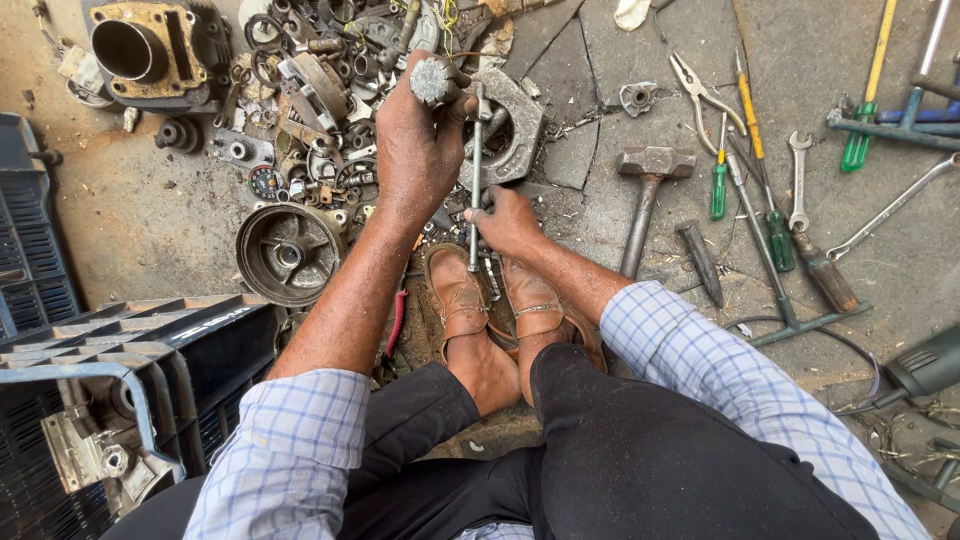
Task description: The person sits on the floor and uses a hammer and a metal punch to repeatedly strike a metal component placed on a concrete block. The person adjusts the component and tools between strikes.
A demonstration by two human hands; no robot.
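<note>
My left hand [415, 140] is raised over the scrap pile, closed around a short grey knurled metal piece [434, 80] that sticks out of the top of the fist. My right hand [505, 222] grips the lower end of a long thin steel rod [476, 170]. The rod stands against a grey hexagon-shaped metal casting [520, 125] lying on the ground just beyond my feet. Both feet wear brown sandals [455, 300] directly below the hands.
A round drum hub [288, 250] and an engine cylinder block [150, 50] lie left among several small metal parts. A hammer [645, 190], chisel [700, 260], pliers [705, 90], screwdrivers [718, 180] and spanners [798, 180] lie right. Dark plastic crates [120, 350] stand at lower left, a power tool [925, 368] at right.
</note>
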